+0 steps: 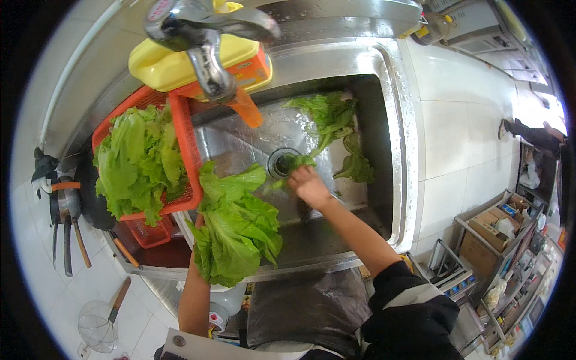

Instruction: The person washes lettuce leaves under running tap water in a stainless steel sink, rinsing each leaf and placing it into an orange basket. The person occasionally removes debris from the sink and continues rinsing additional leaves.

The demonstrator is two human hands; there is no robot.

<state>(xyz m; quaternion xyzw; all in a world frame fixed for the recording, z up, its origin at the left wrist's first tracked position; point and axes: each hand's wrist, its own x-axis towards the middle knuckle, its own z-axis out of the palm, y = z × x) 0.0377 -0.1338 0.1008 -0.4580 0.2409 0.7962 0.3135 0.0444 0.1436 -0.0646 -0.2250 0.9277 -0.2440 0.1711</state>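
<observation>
A loose head of green lettuce (pixel 237 225) is held up over the sink's left front part. My left forearm (pixel 193 294) rises beneath it, and the hand gripping it is mostly hidden by leaves. Near the drain (pixel 284 162), my right hand (pixel 310 187) has its fingers curled around a small green lettuce leaf (pixel 305 161), slightly blurred. More torn leaves (pixel 329 114) lie on the sink floor at the back right, with darker leaves (pixel 357 165) against the right wall. Left of the sink, an orange plastic basket (pixel 191 153) holds a heap of lettuce (pixel 138 159).
A chrome faucet (pixel 210 60) with an orange spout end overhangs the steel sink (pixel 403 150). Behind it stands a yellow-lidded container (pixel 162 63). Pans and utensils (pixel 69 204) hang at left, above a wire strainer (pixel 99 327). Shelves with boxes (pixel 489 231) and another person's leg (pixel 537 135) are at right.
</observation>
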